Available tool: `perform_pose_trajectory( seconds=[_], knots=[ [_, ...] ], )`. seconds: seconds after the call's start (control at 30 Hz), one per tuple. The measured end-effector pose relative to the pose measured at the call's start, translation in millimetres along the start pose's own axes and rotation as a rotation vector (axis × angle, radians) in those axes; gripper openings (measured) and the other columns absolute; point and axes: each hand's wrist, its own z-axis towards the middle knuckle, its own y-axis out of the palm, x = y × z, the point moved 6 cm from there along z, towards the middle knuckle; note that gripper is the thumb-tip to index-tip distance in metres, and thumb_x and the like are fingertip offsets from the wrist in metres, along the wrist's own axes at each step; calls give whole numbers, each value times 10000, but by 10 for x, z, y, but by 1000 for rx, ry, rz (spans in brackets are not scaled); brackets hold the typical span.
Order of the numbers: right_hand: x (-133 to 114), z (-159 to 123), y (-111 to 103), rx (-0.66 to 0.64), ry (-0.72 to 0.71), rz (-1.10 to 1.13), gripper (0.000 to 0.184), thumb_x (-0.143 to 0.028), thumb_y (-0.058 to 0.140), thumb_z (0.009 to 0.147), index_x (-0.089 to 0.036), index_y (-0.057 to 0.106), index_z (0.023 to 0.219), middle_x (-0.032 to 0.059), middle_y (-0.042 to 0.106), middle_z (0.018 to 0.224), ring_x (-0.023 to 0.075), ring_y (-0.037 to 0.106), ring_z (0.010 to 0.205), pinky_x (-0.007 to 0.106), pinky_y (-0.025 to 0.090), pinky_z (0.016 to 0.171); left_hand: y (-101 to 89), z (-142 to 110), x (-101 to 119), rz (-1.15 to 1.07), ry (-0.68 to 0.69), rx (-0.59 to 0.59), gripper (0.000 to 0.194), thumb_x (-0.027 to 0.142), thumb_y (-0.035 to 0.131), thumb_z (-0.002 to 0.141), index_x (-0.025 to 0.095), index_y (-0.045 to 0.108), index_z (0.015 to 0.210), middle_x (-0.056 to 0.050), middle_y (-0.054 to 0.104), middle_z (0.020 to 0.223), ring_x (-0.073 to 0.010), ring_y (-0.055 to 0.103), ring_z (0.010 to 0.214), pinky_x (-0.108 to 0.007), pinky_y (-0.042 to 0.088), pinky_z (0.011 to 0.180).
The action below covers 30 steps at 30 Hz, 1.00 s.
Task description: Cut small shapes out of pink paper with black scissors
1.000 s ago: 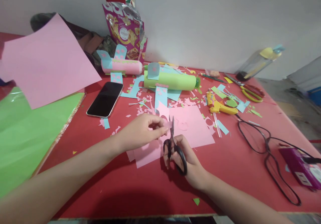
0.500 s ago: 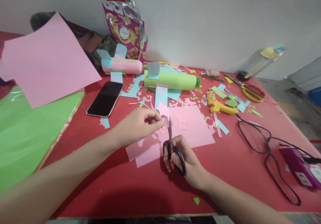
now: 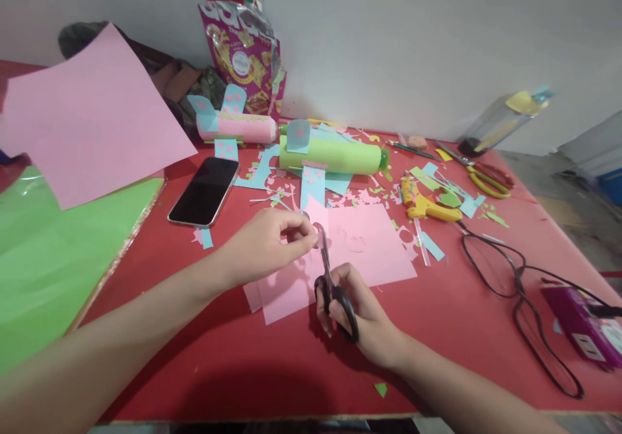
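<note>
Thumb and fingers of my left hand (image 3: 267, 243) are pinched together on a small piece of pink paper (image 3: 315, 237), mostly hidden by the fingertips. Black-handled scissors (image 3: 348, 309) are in my right hand (image 3: 369, 320), with fingers through the loops. Their blades point away from me and reach the piece beside my left fingertips; they look nearly together. Beneath both hands lie pink paper sheets (image 3: 376, 243), one with faint marks on it.
Behind are a green paper-wrapped bottle (image 3: 335, 155), a pink one (image 3: 243, 127) and paper scraps. A phone (image 3: 205, 191) lies left. To the right are a yellow glue gun (image 3: 427, 207), its cord, a purple power strip (image 3: 583, 327) and larger scissors (image 3: 490, 178).
The scissors have swung slightly left, their tips now nearer my left fingertips, and the blades look closer together. My left hand has hardly moved.
</note>
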Motion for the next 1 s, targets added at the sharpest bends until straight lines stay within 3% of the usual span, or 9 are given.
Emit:
perform_pose_trajectory(
  seconds=[0.37,1.0],
  knots=[
    [-49,-3,26,11,3,-21,325,-451,533,743,-224,302,769,-64,415,630,71,399,503,239,337,502,49,-2,9,52,21,-64,211,275,450,761,157,553,619,14,567,598,-112,522,602,-211,392,583],
    [44,-30,1,-29,58,-46,329,-466,530,735,-224,313,783,-57,443,634,71,401,481,244,348,466,-33,-14,28,197,17,-102,251,347,466,753,167,597,636,10,613,623,-120,543,608,-208,387,571]
  ],
)
